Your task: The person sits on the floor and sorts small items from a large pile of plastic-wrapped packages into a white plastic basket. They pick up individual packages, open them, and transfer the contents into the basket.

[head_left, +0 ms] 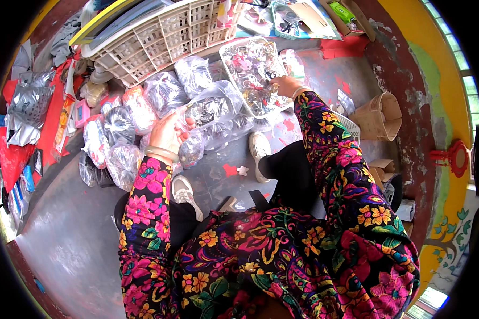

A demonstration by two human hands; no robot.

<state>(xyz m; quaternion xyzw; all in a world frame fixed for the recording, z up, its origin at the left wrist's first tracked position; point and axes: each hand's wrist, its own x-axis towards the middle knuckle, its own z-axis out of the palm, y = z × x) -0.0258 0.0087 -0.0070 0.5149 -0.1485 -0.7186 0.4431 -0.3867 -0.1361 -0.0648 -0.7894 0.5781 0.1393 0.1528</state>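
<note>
My left hand (170, 132) grips the edge of an opened clear plastic bag (230, 109), thumb and fingers closed on the film. Inside the bag lies a mass of small silvery and dark pieces. To the right, my right hand (286, 86) reaches over the side of a white plastic basket (224, 53). The basket holds a jumble of small metal and coloured trinkets, some looking like rings or keychains. The right fingers are bent down among the trinkets (258, 90); what they pinch is too small to make out.
Several tied plastic bags (123, 162) crowd the floor at left. Behind them stands a large beige lattice crate (159, 45). At right are a cardboard box (378, 117) and a white slotted basket (347, 126). My shoes (183, 194) rest on the grey floor near the bags.
</note>
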